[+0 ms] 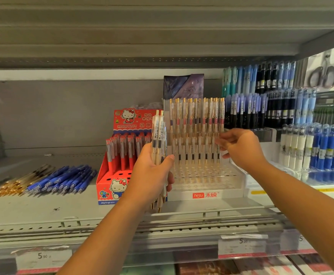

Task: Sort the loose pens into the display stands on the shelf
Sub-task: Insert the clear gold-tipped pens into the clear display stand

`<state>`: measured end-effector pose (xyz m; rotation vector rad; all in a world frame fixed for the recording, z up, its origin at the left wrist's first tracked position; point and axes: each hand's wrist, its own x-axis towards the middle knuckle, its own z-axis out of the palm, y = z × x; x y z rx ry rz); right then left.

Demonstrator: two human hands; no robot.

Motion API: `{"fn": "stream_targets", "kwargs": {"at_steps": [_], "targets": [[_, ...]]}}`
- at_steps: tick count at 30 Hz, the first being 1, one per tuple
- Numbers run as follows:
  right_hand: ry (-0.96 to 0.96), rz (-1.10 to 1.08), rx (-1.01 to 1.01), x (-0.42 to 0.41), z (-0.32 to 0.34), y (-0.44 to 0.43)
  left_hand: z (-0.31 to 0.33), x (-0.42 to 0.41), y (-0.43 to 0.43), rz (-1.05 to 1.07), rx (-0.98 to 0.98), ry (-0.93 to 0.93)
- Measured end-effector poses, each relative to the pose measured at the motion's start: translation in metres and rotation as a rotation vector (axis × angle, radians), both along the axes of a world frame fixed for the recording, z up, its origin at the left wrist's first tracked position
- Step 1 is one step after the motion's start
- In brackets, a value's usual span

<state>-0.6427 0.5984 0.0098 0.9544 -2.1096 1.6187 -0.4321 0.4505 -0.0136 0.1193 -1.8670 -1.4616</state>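
My left hand [152,171] grips a small bundle of clear, gold-tipped pens [159,139] upright, just left of the clear tiered display stand [207,181]. That stand holds two rows of the same gold-clip pens at its back; its front holes are unfilled. My right hand [241,147] reaches to the right end of the stand's second row, fingertips pinching the top of a pen [218,149] there. Loose blue pens [63,179] and loose gold-tipped pens [13,185] lie on the shelf at the left.
A red Hello Kitty stand [120,155] with red pens sits directly left of the clear stand. Filled stands of blue, black and white pens [311,147] crowd the right. The upper shelf [142,36] overhangs. Price tags line the shelf's front rail [241,247].
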Motion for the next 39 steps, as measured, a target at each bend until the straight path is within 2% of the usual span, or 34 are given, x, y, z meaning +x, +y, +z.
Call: {"fn": "stream_targets", "kwargs": {"at_steps": [4,8,13,15,19,23,28,35,39], "targets": [[0.028,-0.036,0.044,0.003,-0.001,0.0,0.001,0.002,0.003,-0.019,-0.002,-0.015],[0.135,-0.18,0.101,0.011,-0.002,0.002,0.002,0.004,0.005,-0.025,0.006,-0.01],[0.227,-0.285,-0.032,0.039,0.007,-0.002,0.003,0.004,0.005,-0.045,0.041,0.011],[0.211,-0.134,-0.076,0.059,0.012,-0.006,0.003,0.004,0.005,-0.038,0.048,0.02],[-0.064,0.395,0.054,0.1,0.014,-0.019,0.004,0.004,0.007,-0.041,0.044,0.042],[-0.282,0.605,0.045,0.116,0.006,-0.031,0.003,0.006,0.006,-0.062,0.066,0.072],[-0.436,0.649,-0.058,0.116,0.001,-0.033,0.003,0.004,0.005,-0.078,0.095,0.064],[-0.338,0.558,-0.084,0.113,-0.009,-0.026,0.003,0.002,0.006,-0.112,0.201,0.022],[-0.402,0.574,-0.273,0.104,-0.003,-0.019,0.003,0.001,0.004,-0.043,0.216,0.033]]}}
